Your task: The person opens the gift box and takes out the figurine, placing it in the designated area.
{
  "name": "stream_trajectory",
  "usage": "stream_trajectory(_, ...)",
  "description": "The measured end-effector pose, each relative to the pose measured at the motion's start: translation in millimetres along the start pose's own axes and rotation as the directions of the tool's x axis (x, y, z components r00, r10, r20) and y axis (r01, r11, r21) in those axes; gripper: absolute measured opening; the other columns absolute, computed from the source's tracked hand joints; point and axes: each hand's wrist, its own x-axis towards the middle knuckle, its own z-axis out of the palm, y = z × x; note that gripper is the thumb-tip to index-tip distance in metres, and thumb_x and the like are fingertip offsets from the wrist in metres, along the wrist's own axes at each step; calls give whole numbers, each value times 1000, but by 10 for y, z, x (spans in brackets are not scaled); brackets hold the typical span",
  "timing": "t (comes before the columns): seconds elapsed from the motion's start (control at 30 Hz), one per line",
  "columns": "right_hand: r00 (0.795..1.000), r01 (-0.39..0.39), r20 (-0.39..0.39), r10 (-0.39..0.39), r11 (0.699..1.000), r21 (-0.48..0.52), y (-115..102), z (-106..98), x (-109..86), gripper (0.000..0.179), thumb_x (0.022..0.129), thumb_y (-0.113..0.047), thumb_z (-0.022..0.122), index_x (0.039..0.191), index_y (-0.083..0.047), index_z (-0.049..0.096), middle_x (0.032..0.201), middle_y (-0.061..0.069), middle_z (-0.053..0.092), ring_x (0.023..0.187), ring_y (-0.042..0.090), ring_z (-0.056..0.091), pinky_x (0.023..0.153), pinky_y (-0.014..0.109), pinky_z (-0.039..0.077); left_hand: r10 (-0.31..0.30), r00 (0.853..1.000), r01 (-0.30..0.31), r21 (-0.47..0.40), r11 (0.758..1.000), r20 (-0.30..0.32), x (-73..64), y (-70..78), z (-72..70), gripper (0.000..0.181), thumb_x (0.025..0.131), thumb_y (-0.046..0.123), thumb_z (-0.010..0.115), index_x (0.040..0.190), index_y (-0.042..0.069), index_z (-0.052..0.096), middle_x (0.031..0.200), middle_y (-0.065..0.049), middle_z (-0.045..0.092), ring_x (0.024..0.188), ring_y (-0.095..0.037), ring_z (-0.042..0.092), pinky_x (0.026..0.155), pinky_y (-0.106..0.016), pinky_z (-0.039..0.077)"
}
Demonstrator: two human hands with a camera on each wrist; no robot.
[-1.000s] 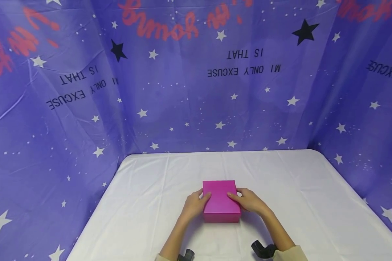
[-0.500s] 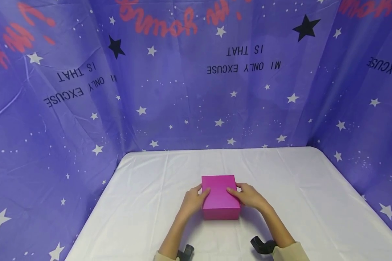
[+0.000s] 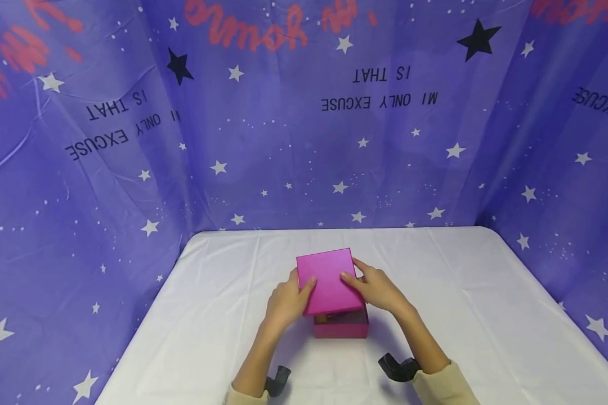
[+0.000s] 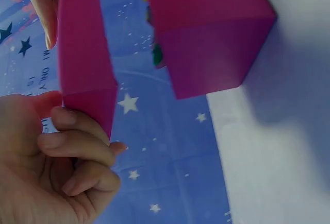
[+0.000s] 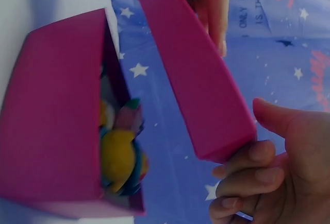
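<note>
Both hands hold a pink box lid (image 3: pixel 329 281), tilted and raised off its pink box (image 3: pixel 340 330). My left hand (image 3: pixel 285 301) grips the lid's left side, thumb on top. On the opposite side my right hand (image 3: pixel 382 289) pinches the lid the same way. The left wrist view has the lid (image 4: pixel 85 38) apart from the box (image 4: pixel 216 28). Seen from the right wrist, the open box (image 5: pixel 56 116) contains small colourful things, including a rounded yellow and blue object (image 5: pixel 117 157) and a pinkish piece with a green tip (image 5: pixel 130 115). Much of the contents is hidden.
The box stands on a white cloth-covered table (image 3: pixel 223 315). Purple-blue star-printed curtains (image 3: pixel 294 140) enclose its back and sides. Black curved mounts sit at each wrist, such as the right one (image 3: pixel 399 368), low over the tabletop.
The lid was seated on the box earlier. Now both hands have lifted it up and shifted it to the left and away, uncovering the box's near part.
</note>
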Motion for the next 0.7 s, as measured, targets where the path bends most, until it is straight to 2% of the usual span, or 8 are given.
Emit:
stream_trajectory(0.07,1000,13,-11,-13,1000,-25,-69,2,0,75,89,-48,55,142,-2,32,75,1,66,65,10,59,61,31,49,-1,1000,3,59,998,-26,-20,32,-60,65,93,50,44,130,-4,42,58,-3,49,54,-18,50,49,-31,40)
stream_trajectory(0.27,998,61,-23,-66,983,-173,-218,58,-8,84,86,-59,50,148,-12,18,60,-2,53,52,12,51,53,29,44,38,991,-9,218,976,-131,-79,74,-185,65,93,55,39,121,-3,39,51,-1,45,44,-19,48,43,-30,39)
stream_trajectory(0.4,992,91,-58,-109,963,-252,-287,115,-15,88,85,-62,48,149,-14,13,63,-6,52,57,9,51,56,27,46,57,980,-2,279,960,-188,-119,95,-250,72,92,61,33,122,-5,36,47,-1,42,40,-18,45,41,-29,38)
stream_trajectory(0.47,987,109,-84,-138,954,-281,-320,138,-14,88,85,-63,47,149,-12,14,68,-6,54,62,9,52,60,27,47,61,976,3,294,956,-210,-133,97,-269,79,91,64,29,125,-8,35,48,-2,43,41,-19,46,41,-29,38)
stream_trajectory(0.53,978,133,-114,-175,942,-306,-346,158,-6,89,85,-64,46,148,-9,17,77,-3,60,71,11,55,66,31,49,66,970,8,305,952,-234,-143,97,-281,85,91,65,25,128,-11,33,52,-6,50,46,-23,52,44,-31,42)
stream_trajectory(0.63,968,159,-137,-210,937,-310,-378,177,3,89,85,-66,43,149,-11,16,97,3,65,89,16,57,77,38,50,64,962,17,292,956,-264,-146,81,-285,89,91,65,24,132,-13,31,67,-15,59,62,-29,61,51,-37,49)
stream_trajectory(0.7,965,170,-143,-218,941,-292,-391,189,6,88,85,-67,41,149,-16,12,111,6,63,99,19,55,84,42,48,55,958,22,261,965,-281,-147,69,-285,89,91,65,24,135,-12,29,80,-21,62,73,-34,63,58,-42,51)
